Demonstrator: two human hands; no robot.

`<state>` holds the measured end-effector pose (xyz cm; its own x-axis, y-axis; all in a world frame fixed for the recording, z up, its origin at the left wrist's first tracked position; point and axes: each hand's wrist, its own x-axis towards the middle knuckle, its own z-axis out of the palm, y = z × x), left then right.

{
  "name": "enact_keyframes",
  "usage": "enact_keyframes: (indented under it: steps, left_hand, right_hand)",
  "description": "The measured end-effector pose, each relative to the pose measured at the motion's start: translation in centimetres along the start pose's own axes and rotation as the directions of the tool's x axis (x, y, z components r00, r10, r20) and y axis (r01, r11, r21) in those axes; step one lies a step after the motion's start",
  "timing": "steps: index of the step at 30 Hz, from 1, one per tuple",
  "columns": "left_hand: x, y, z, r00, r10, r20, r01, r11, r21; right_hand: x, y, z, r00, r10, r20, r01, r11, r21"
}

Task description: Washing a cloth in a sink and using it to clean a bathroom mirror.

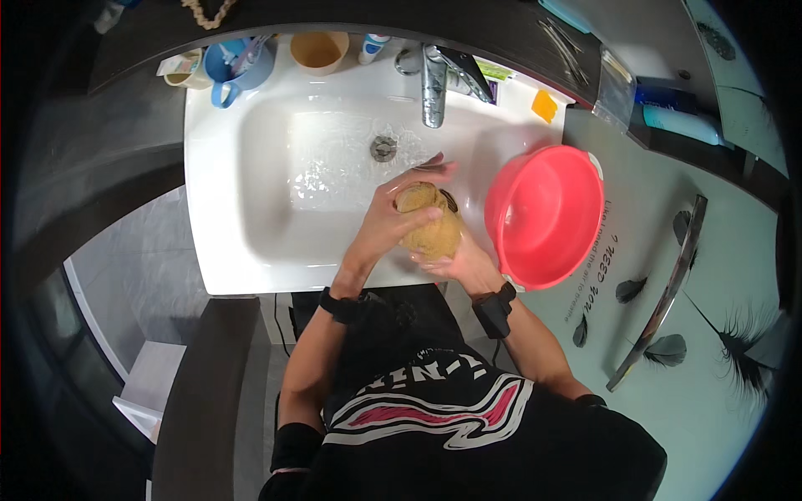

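Over the front right of the white sink (pixel 276 242), my two hands hold a yellowish-brown, rounded thing (pixel 433 238) with a rough surface. One end of it is rounded, and a dark curved edge shows beside that end; its exact kind cannot be made out. My left hand (pixel 393 213) grips it from the upper left, thumb laid across it and fingers reaching over its far side. Underneath, my right hand (pixel 464 263) supports it from the lower right, its fingers partly hidden behind it. Shallow, rippling water lies around the drain (pixel 383 149).
A chrome faucet (pixel 433 92) rises from the back rim. A pink basin (pixel 551 219) stands right of the sink. Along the back ledge are a blue mug (pixel 238 71) with toothbrushes, a tan cup (pixel 319 54), a tube (pixel 373 48) and an orange piece (pixel 545 106).
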<state>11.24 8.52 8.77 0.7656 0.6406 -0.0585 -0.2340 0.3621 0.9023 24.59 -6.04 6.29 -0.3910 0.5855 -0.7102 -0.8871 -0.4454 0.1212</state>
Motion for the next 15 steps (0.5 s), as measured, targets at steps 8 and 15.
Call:
enact_keyframes:
  steps: [8, 15]
  left_hand:
    - [-0.6, -0.7, 0.7, 0.797, -0.168, -0.581, 0.101, 0.984, -0.146]
    - [-5.4, -5.8, -5.8, 0.448, -0.434, -0.782, -0.186, 0.810, -0.556]
  right_hand:
    - [5.9, 1.1, 6.0, 0.757, -0.564, -0.330, 0.313, 0.757, -0.574]
    - [13.9, 4.1, 6.3, 0.698, -0.678, 0.230, 0.023, -0.300, -0.954]
